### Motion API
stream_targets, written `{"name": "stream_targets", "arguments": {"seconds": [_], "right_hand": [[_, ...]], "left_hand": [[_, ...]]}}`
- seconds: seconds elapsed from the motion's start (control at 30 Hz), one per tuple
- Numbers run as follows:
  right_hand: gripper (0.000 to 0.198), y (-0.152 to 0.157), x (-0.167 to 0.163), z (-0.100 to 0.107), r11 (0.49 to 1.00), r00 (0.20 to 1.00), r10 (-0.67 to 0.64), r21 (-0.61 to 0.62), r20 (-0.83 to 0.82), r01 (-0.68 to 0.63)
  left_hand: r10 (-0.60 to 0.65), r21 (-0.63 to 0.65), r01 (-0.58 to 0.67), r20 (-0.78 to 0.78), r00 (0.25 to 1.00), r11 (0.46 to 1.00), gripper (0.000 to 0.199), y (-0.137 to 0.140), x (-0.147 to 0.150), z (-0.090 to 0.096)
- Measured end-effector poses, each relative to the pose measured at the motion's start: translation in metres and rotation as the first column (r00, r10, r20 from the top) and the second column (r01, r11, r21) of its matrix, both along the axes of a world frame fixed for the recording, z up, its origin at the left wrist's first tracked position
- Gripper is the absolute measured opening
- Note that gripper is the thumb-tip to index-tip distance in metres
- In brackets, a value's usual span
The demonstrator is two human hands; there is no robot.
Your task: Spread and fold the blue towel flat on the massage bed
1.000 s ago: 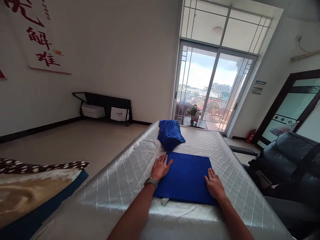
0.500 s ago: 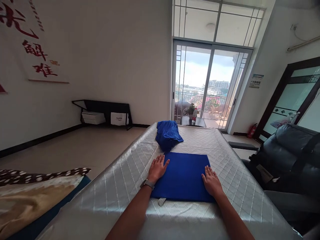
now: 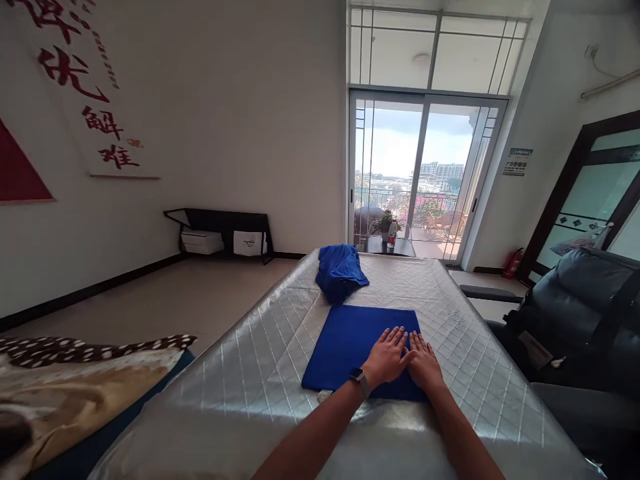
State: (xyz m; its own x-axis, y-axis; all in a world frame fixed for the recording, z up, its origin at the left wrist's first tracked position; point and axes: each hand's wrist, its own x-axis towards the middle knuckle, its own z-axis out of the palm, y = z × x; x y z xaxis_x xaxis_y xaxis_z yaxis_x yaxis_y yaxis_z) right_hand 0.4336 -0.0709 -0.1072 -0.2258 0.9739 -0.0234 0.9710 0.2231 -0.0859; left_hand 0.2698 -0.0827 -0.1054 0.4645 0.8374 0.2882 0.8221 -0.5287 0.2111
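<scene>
A flat blue rectangle of folded cloth (image 3: 345, 347) lies on the silvery quilted table cover (image 3: 240, 373). My left hand (image 3: 387, 355), with a watch (image 3: 359, 379) on its wrist, rests flat on the right part of the cloth, fingers stretched out. Beside it, my right hand (image 3: 424, 361) lies flat along the cloth's right edge, and the two thumbs meet or overlap. A small pale tag (image 3: 324, 396) pokes out under the near edge, partly behind my left forearm. Beyond the folded cloth sits a crumpled blue cloth (image 3: 341, 272).
A black chair with a bag (image 3: 575, 313) stands at the right. On the left lies a tan and dotted blanket (image 3: 100, 380). A low black rack (image 3: 227, 230) holds white boxes by the wall. A bottle (image 3: 393, 235) and a plant stand before the glass door.
My left hand has moved right across the folded cloth, from its left edge to beside my right hand. The right hand stays at the right edge. The view has shifted slightly left.
</scene>
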Motion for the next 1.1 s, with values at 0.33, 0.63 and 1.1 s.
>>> {"name": "stream_targets", "arguments": {"seconds": [0.33,0.63,1.1], "right_hand": [[0.067,0.003,0.001,-0.001,1.000,1.000,-0.020,0.014,-0.003,0.020],[0.068,0.008,0.002,-0.009,0.999,0.999,-0.037,0.005,-0.039,0.037],[0.064,-0.010,-0.008,0.011,0.996,0.999,-0.022,0.090,0.031,0.020]], "left_hand": [[0.251,-0.153,-0.253,-0.032,0.967,0.955,0.078,-0.002,-0.038,-0.009],[0.476,-0.163,-0.500,-0.167,0.864,0.850,0.085,-0.047,-0.141,-0.015],[0.496,-0.139,-0.509,-0.120,0.860,0.850,0.085,-0.056,-0.143,-0.011]]}}
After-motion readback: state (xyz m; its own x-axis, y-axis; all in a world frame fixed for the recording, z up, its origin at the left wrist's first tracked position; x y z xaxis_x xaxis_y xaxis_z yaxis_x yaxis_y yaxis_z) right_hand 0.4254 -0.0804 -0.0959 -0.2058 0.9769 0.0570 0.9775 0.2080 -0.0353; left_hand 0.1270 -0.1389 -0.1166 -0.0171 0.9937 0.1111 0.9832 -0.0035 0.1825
